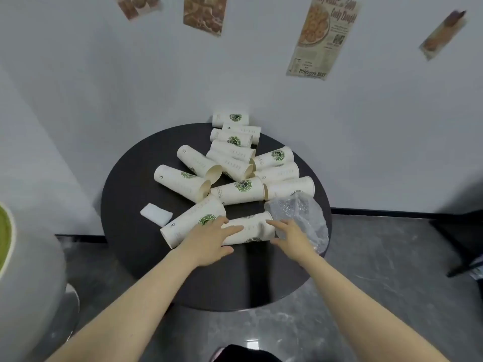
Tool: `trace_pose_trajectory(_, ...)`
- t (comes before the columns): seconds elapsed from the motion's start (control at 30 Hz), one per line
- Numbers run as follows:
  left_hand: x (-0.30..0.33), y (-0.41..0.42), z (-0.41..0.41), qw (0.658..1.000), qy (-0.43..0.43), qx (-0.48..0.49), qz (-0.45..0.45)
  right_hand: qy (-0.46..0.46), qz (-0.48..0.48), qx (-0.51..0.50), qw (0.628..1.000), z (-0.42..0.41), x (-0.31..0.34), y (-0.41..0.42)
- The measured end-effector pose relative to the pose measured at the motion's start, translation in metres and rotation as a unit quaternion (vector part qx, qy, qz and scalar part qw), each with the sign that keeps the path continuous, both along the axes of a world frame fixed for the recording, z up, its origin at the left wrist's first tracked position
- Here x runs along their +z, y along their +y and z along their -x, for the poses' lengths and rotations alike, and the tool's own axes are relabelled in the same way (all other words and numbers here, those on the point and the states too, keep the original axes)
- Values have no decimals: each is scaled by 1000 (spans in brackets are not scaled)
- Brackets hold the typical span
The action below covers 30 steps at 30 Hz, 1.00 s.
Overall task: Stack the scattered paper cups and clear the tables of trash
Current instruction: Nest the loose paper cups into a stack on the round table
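Observation:
Several white paper cups with green logos lie on their sides across a round black table [130, 205]. The nearest cup [251, 228] lies crosswise at the front. My left hand [209, 241] rests over its left end with fingers spread, also touching the neighbouring cup [188, 223]. My right hand [290, 236] reaches the nearest cup's right end, fingers straight, thumb near the cup. A crumpled clear plastic bag [300, 215] lies just right of that hand. A folded white tissue [156, 215] sits left of the cups.
The table stands against a white wall with paper posters [321, 37]. A white rounded chair or table [28, 270] with a green top is at the left. Grey marble floor [379, 270] surrounds the table; a dark stand base [460, 244] is at the right.

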<state>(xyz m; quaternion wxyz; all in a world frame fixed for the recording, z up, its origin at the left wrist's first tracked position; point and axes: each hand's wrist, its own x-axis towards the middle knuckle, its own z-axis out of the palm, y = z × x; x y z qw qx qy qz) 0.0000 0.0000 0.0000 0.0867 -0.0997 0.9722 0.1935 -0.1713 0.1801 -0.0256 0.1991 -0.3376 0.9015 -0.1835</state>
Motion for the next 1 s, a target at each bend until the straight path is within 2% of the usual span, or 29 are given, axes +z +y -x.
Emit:
trace_pose_trajectory(0.1,-10,-1,13,999,-32,-13,12,-77,70,-33,994,7,-5,-9)
trace_pose_trajectory(0.27,-29,-1,26,998,-65,-22,3,-179,130,-77,972,11,-7,-13)
trace_pose_trajectory(0.37,-38,1,31,998,-61,-22,2,-218,159,-91,959,9,-7,-10)
trace_pose_trajectory(0.5,-38,4,36,998,-23,-51,-9,-285,227,-141,921,7,1,-4)
trace_pose_trajectory(0.73,-25,12,43,997,42,-68,19,-296,240,-108,918,9,28,3)
trace_pose_trajectory(0.9,-15,11,35,998,50,-23,-12,-343,259,-54,901,2,40,-17)
trace_pose_trajectory(1.0,-9,-2,17,998,60,19,-23,-331,288,-33,898,0,41,-36)
